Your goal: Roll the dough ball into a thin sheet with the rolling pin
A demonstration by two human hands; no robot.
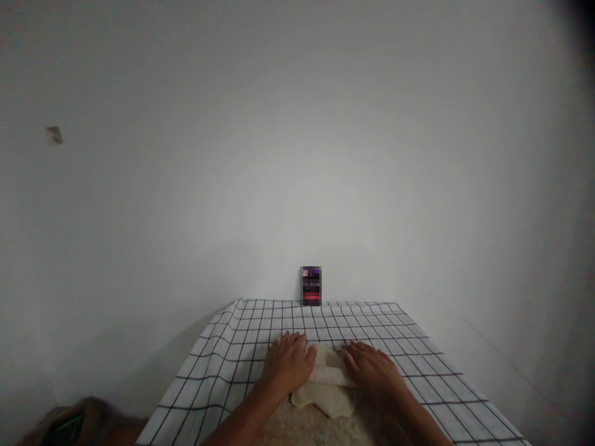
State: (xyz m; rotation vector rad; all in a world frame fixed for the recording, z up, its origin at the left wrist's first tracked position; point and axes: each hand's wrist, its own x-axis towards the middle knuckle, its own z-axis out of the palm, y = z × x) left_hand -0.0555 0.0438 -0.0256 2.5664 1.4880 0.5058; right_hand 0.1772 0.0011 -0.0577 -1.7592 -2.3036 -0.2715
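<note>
A pale, flattened sheet of dough (325, 399) lies in front of me with an uneven edge. Across it runs a smooth, light bar (331, 376) that looks like a rolling pin; its ends are hidden by my hands. At its left end, my left hand (288, 362) rests palm down, fingers stretched forward and thumb towards the dough. My right hand (372, 368) lies palm down over the right end, fingers pointing forward and left. Under the dough's near side is a speckled tan surface (297, 428).
A white cloth with a black grid (223, 371) covers the table, which meets a plain pale wall (297, 155). A small dark, pixelated rectangular object (311, 286) stands upright at the table's far edge. At the lower left, a brown object (79, 418) sits beside the table.
</note>
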